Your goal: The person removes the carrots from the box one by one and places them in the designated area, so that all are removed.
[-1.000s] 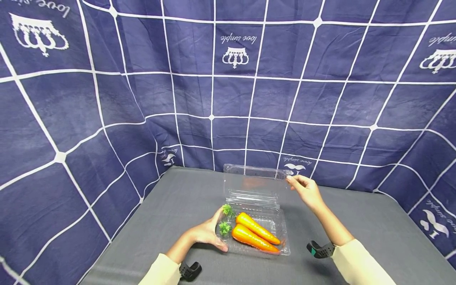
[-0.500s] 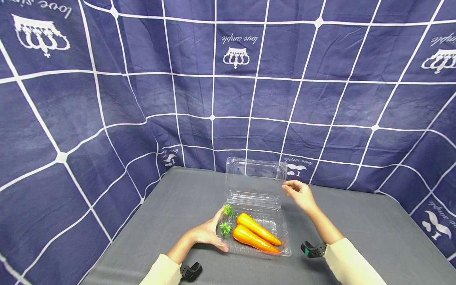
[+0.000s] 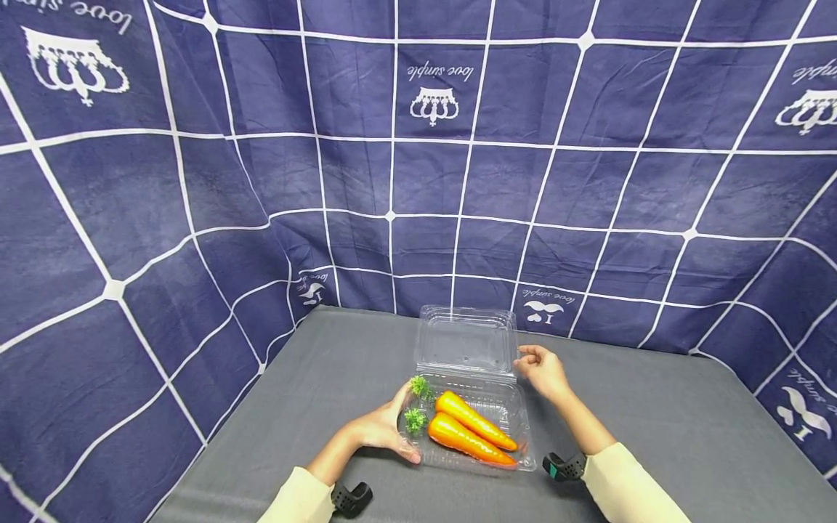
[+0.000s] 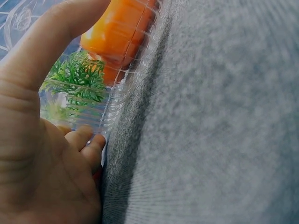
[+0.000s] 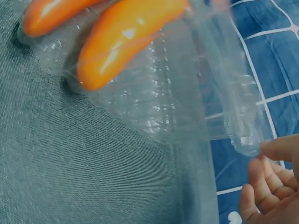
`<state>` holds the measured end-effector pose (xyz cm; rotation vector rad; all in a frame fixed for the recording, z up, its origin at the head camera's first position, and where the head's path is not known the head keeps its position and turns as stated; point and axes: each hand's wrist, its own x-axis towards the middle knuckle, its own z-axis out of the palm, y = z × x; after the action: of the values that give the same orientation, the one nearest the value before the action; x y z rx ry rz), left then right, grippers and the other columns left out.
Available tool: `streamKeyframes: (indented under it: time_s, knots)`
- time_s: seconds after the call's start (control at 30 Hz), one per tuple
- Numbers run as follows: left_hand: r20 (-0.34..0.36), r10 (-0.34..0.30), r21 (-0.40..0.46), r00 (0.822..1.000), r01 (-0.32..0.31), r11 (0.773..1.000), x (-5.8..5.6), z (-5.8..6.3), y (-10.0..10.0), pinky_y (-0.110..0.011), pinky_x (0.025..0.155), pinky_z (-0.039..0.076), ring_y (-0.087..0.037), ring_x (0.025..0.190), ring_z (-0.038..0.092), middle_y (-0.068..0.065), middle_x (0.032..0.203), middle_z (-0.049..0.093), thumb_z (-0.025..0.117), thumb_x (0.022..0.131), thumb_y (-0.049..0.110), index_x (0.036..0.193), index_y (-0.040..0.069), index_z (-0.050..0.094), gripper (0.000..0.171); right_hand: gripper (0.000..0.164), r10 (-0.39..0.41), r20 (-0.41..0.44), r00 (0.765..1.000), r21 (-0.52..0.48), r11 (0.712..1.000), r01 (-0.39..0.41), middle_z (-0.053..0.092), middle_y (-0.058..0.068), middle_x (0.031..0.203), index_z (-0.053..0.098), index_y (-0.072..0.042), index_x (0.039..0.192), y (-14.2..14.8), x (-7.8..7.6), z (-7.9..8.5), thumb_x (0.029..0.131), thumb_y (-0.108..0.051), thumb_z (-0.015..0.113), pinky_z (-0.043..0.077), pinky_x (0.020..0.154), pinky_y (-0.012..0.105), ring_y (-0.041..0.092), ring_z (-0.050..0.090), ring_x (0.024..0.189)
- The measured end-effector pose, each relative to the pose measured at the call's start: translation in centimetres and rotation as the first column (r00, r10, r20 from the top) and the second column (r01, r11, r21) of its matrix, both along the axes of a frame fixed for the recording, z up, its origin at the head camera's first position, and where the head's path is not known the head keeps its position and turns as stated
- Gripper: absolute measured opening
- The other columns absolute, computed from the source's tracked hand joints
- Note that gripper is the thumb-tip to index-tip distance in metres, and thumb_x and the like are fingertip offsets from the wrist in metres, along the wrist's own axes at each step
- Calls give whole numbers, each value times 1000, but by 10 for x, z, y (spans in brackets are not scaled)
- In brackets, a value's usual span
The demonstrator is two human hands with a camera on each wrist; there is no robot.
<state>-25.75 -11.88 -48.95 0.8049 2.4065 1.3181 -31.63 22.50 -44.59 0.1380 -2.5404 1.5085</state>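
A clear plastic clamshell container (image 3: 516, 403) lies on the grey table with two glossy orange carrots (image 3: 467, 439) side by side in its base. Their green leafy tops (image 3: 414, 420) point left. My left hand (image 3: 379, 427) grips the container's left end, its thumb at the near corner and its fingers at the far one. The clear lid (image 3: 466, 340) leans back from the hinge at the far side. At the lid's right edge, my right hand (image 3: 544, 373) pinches the plastic between thumb and fingertips, as the right wrist view shows.
A grey cloth covers the table (image 3: 654, 428). Behind and on both sides hangs a blue curtain (image 3: 497, 181) with white grid lines. Each wrist wears a black band (image 3: 352, 498).
The lid has swung from roughly upright to leaning farther back. My right hand has moved down and left along its right edge. My left hand and the carrots have stayed put.
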Motion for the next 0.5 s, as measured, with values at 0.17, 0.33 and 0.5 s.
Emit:
streamKeyframes:
  time_s: [0.17,0.33,0.5]
  knots:
    - [-7,15,-11,1000,-15,1000,0,0,0,-55,110,27,-38,136,33,-29,148,32,95,61,23,154,4,1,134,29,-33,33,999,26,999,32,68,9,79,61,13,112,-2,1,-5,88,-2,65,44,56,23,13,58,59]
    - [-12,8,-18,1000,-8,1000,0,-1,0,-54,110,26,-38,137,31,-29,149,31,94,61,23,154,2,0,134,18,-45,49,998,39,998,43,68,8,77,66,11,102,-3,3,-8,89,-2,64,46,55,22,14,59,59]
    - [-7,8,-7,1000,-8,1000,-1,0,0,-55,110,26,-38,137,32,-29,149,31,94,61,21,154,3,1,133,16,-44,54,998,40,998,42,66,5,73,67,9,99,-3,2,-10,90,-3,65,44,54,22,13,57,58]
